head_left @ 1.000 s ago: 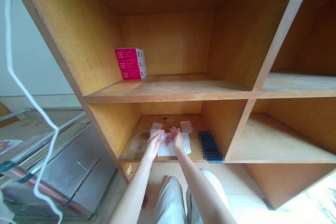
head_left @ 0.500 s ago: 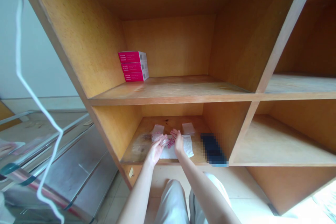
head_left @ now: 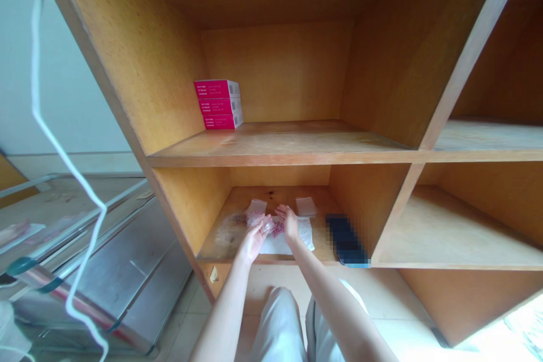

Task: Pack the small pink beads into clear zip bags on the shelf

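Many small pink beads or pills point(head_left: 278, 229), too small to name for sure, lie in a pile on a white sheet point(head_left: 271, 247) on the lower shelf. My left hand point(head_left: 253, 242) is closed on a small clear plastic bag point(head_left: 268, 227) at the left of the pile. On the other side, my right hand point(head_left: 290, 224) hovers with its fingers stretched out, its palm toward the pile; I see nothing held in it. Behind my left hand lies a clear bag point(head_left: 255, 218) with pink bits in or on it. Two flat clear bags, one at the left point(head_left: 258, 206) and one at the right point(head_left: 306, 207), lie farther back.
A dark, pixel-blurred object point(head_left: 345, 240) lies at the shelf's right side. Several pink boxes point(head_left: 218, 105) are stacked on the shelf above. To the left stands a metal cart point(head_left: 123, 254), with a white cable point(head_left: 65, 153) hanging before it.
The view has shifted slightly. My left hand stays at the plastic bag, and my right hand stays beside the pink pile with its fingers a little differently spread.
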Motion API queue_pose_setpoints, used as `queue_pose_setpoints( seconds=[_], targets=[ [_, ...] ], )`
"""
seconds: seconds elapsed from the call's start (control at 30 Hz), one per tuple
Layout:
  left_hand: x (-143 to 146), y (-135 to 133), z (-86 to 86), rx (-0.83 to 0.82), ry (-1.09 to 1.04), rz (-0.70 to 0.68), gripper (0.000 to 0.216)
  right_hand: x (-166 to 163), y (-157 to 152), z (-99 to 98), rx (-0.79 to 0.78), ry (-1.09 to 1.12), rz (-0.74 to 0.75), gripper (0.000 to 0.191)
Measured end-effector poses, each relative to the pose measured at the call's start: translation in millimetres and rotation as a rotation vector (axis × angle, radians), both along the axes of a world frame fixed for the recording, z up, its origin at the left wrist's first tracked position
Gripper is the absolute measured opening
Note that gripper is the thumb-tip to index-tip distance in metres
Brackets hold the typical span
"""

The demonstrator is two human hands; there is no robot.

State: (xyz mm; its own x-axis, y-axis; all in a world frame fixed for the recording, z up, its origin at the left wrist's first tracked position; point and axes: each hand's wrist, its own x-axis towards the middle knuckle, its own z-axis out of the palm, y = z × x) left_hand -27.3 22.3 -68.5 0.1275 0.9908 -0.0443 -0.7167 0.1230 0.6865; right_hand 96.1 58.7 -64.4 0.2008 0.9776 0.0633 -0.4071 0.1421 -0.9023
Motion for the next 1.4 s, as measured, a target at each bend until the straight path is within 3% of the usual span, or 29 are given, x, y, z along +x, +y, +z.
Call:
queue_pose_setpoints(
  seconds=[0.23,0.43,0.6,0.83,1.0,1.13,1.4],
  targets=[
    [0.3,-3.0,3.7,0.033,-0.042,0.032,0.030,2.1,-15.5,14.3,-0.017,-0.411,-0.160,0.007],
    [-1.0,-5.1,2.0,0.095,-0.008,0.021,0.033,-2.7,-39.2,25.8,-0.164,-0.429,0.142,0.016],
    [-0.9,-7.0,2.2,0.117,0.025,-0.008,0.035,-9.6,-48.8,27.0,-0.189,-0.234,0.259,0.020],
    [-1.6,-8.4,1.5,0.130,-0.019,-0.105,0.052,-12.1,-44.5,24.2,-0.018,-0.055,0.101,0.025],
    [-2.1,-7.2,0.6,0.065,-0.087,-0.128,0.039,-1.2,-46.0,35.0,0.063,-0.162,0.001,0.019],
    [-1.7,-6.3,0.0,0.002,-0.056,-0.091,0.033,4.4,-46.4,33.8,0.135,-0.262,0.010,0.014],
    [-2.5,-8.6,-0.1,0.000,-0.011,-0.076,0.041,14.6,-37.3,23.9,0.203,-0.455,-0.079,0.013]
  ],
)
